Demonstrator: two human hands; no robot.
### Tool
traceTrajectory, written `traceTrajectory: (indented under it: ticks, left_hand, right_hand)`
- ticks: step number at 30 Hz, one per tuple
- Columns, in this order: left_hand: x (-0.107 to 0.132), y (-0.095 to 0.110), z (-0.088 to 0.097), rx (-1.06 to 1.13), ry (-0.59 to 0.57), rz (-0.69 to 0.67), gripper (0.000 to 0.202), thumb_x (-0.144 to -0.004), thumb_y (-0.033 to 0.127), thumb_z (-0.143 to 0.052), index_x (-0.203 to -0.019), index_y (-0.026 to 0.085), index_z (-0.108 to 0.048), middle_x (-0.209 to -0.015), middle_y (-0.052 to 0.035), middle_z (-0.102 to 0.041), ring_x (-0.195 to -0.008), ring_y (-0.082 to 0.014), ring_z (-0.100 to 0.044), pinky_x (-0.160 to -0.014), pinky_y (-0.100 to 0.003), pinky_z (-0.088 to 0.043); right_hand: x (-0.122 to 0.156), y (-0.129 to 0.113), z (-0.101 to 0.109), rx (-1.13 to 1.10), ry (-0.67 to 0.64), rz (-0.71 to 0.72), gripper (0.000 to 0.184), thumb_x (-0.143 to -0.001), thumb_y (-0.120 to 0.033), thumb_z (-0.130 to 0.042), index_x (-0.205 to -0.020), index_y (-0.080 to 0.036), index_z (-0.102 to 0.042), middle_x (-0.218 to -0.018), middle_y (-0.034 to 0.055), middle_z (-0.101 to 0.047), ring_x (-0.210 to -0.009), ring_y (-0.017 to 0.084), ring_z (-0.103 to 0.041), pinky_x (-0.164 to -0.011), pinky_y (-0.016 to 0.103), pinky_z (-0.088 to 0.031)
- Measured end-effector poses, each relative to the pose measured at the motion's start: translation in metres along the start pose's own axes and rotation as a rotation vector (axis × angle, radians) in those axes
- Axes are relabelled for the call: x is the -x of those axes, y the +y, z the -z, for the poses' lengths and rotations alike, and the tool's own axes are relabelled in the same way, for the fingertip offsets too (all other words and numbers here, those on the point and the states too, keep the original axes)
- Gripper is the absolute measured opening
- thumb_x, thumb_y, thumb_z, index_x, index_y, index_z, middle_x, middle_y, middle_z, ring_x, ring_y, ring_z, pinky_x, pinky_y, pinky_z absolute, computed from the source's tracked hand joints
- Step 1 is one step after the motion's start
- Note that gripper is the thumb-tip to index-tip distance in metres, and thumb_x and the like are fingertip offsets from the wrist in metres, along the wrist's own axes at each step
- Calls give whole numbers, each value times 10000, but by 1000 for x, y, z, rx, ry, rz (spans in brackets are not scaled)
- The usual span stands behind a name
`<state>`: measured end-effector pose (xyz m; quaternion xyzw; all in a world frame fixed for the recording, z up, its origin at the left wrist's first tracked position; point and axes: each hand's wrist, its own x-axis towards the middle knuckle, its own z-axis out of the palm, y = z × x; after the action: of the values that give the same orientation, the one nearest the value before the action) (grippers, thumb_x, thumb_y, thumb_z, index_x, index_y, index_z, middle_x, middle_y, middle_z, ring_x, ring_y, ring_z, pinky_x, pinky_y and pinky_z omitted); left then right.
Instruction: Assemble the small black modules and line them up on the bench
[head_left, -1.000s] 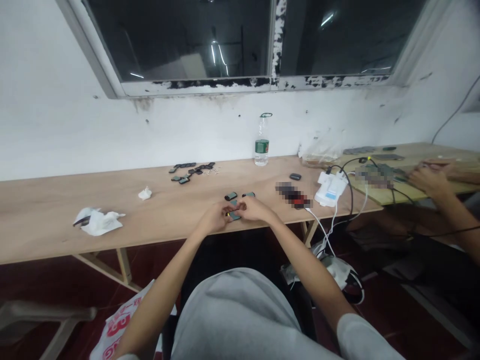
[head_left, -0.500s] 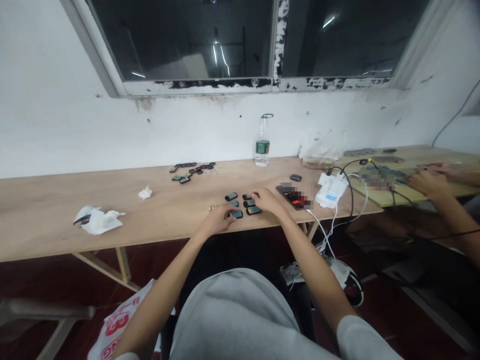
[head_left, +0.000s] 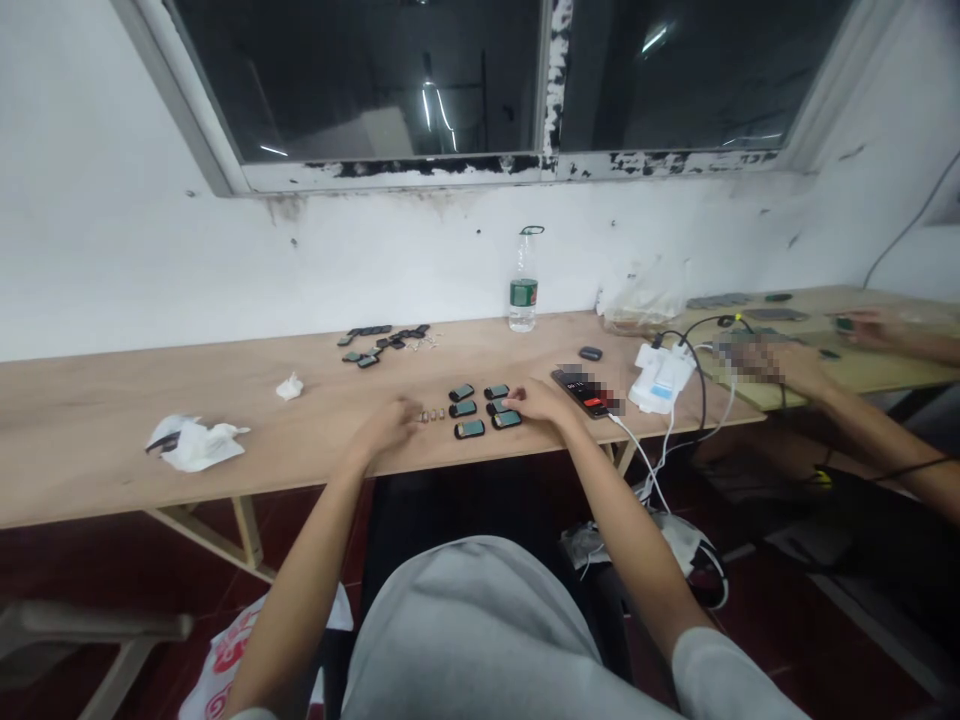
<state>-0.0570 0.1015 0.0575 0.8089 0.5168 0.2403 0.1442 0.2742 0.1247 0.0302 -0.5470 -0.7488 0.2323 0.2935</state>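
Note:
Several small black oval-ended casings with grey-green inner faces lie in two columns near the table edge. My right hand (head_left: 538, 402) is at the right column, fingers apart, its fingertips by the lower-right casing (head_left: 506, 420); whether they touch it I cannot tell. Left of the columns sits a short row of small metal pieces (head_left: 433, 414). Beside that row, my left hand (head_left: 390, 426) has its fingers drawn together, slightly blurred; anything between them is hidden. The lower-left casing (head_left: 470, 430) lies flat and untouched.
More black casings (head_left: 390, 340) and small bits lie toward the wall. A phone (head_left: 585, 392), a white power strip (head_left: 661, 378) with cables and a water bottle (head_left: 523, 290) are right of centre. Crumpled tissue (head_left: 199, 443) lies left. Another person's hand (head_left: 795, 365) is at the right.
My left hand has left the lower-left casing and moved left to the metal pieces, which now show. My right hand has shifted slightly down along its column. The other person's hand moved left.

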Motion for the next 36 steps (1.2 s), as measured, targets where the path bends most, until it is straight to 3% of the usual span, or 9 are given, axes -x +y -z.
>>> traceTrajectory:
  ticks: [3,10,16,20,29,36]
  left_hand:
    - [-2,-10,-1,-77,-53,-38,219,-779,359,-638,-885,209,-756,-1043,-128,-736,-988,-327,-694,-912,-405,-527]
    - [-4,-20,-6,-31,-27,41,253,-790,346,-609,-942,218,-766,-1050,-96,-756,-956,-298,-704,-869,-358,-538]
    - [-4,-19,-7,-93,27,61,247,-818,362,-594,-922,191,-739,-982,-128,-745,-913,-299,-696,-865,-376,-530]
    - [-3,-13,-6,-104,5,4,227,-830,363,-597,-896,204,-744,-1016,-111,-740,-946,-292,-691,-886,-364,-520]
    - [-7,-18,-15,-125,39,126,253,-857,270,-587,-1031,157,-733,-1062,-124,-742,-967,-268,-694,-863,-325,-527]
    - [-7,-23,-16,-214,23,18,297,-883,209,-501,-1084,143,-709,-1104,-149,-725,-1006,-292,-684,-908,-359,-512]
  right_hand:
    - [-2,0,1,-57,-24,9,175,-787,-312,-750,-836,-149,-710,-796,46,-731,-694,154,-638,-632,224,-449]
    - [0,-4,5,-225,-4,-8,231,-758,-325,-771,-849,-158,-641,-801,33,-712,-727,157,-658,-655,231,-486]
    - [-3,-6,-1,-405,28,34,224,-805,-313,-734,-876,-170,-577,-742,27,-697,-639,152,-663,-614,243,-508]
    - [-5,-7,-1,-391,66,76,213,-804,-309,-713,-888,-165,-579,-761,27,-686,-636,147,-653,-594,239,-502]
    - [-4,-8,0,-392,82,126,244,-792,-361,-706,-902,-173,-596,-781,33,-684,-659,153,-641,-602,253,-504]
    - [-5,-8,-1,-382,102,163,224,-794,-358,-689,-897,-178,-604,-852,42,-681,-717,155,-636,-631,255,-510]
